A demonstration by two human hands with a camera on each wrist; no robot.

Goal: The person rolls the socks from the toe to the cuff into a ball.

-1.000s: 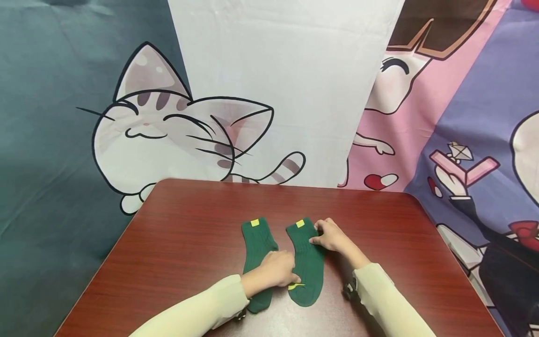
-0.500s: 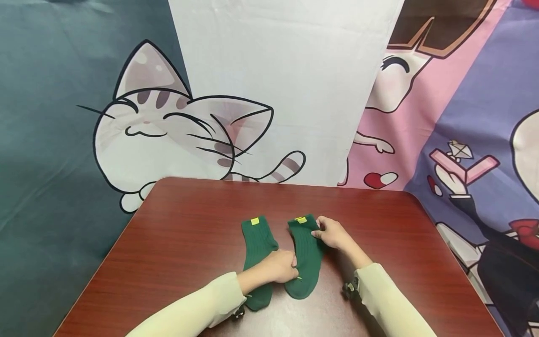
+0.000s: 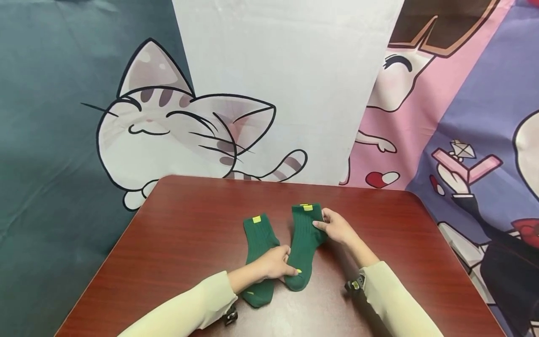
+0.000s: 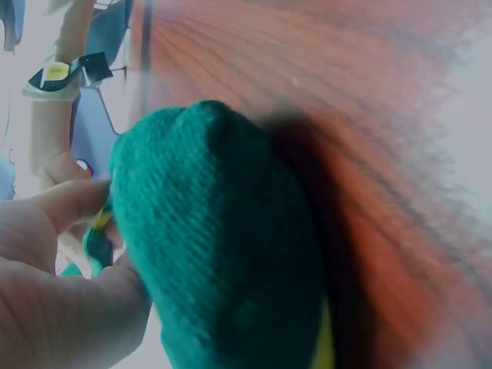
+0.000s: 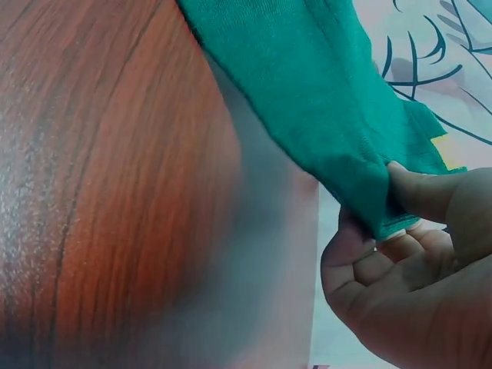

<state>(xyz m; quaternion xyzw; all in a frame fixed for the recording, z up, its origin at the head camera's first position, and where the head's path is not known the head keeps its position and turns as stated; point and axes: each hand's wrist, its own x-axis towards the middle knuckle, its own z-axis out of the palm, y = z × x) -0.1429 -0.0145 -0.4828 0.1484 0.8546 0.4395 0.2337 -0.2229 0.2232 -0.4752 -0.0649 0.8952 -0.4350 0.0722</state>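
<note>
Two green ribbed socks with yellow tabs at their cuffs are in the head view. Both hands hold the right-hand sock (image 3: 302, 250), which is stretched between them. My left hand (image 3: 273, 263) pinches it near the toe, thumb beside a small yellow mark. At the cuff end, my right hand (image 3: 337, 227) grips its side edge; the right wrist view shows thumb and curled fingers on the fabric (image 5: 307, 92). The left-hand sock (image 3: 258, 236) lies on the table, partly hidden under my left hand. Its toe (image 4: 215, 223) looms large in the left wrist view.
The socks are on a reddish-brown wood-grain table (image 3: 189, 224) with rounded far corners. Behind it hangs a cartoon backdrop (image 3: 303, 84) with a cat. A small dark device (image 3: 355, 284) is strapped at the right wrist.
The right-hand sock has shifted away from me, its cuff swinging farther back and its toe drawn up with the left hand. My right hand has moved slightly away with it.
</note>
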